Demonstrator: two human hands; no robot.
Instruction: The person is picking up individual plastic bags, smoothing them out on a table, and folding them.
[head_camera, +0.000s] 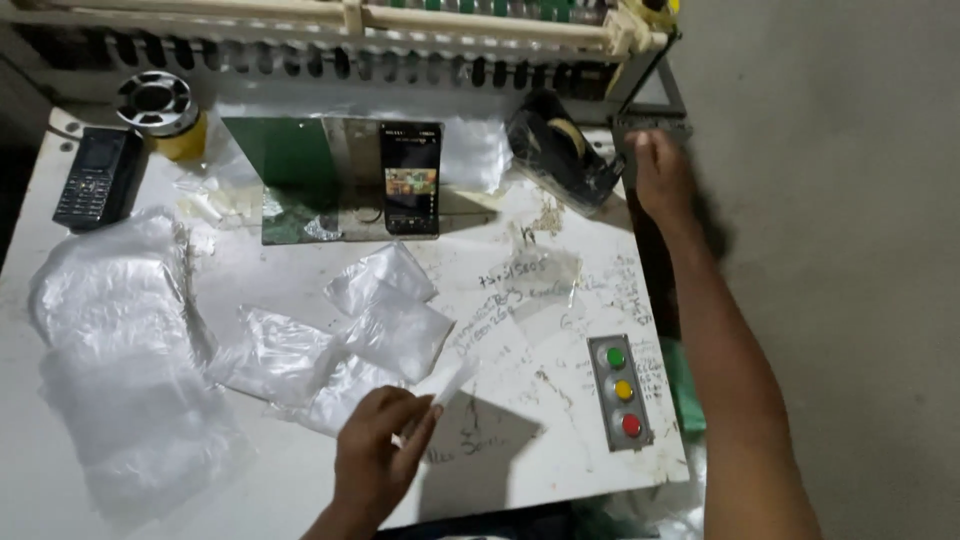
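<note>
The left hand (378, 455) pinched a small white strip (447, 385) between thumb and fingers, near 6 o'clock on the white table (560, 455). The right hand (660, 172) reached out to 2 o'clock, by the table's far edge; it was too blurry to tell if it gripped anything. To do this well, the strip should be held lightly so it stays flat. Clear plastic bags (345, 335) lay in the middle, and they looked empty. More bags were piled at 9 o'clock (120, 360). A tape dispenser (562, 150) sat near 1 o'clock.
</note>
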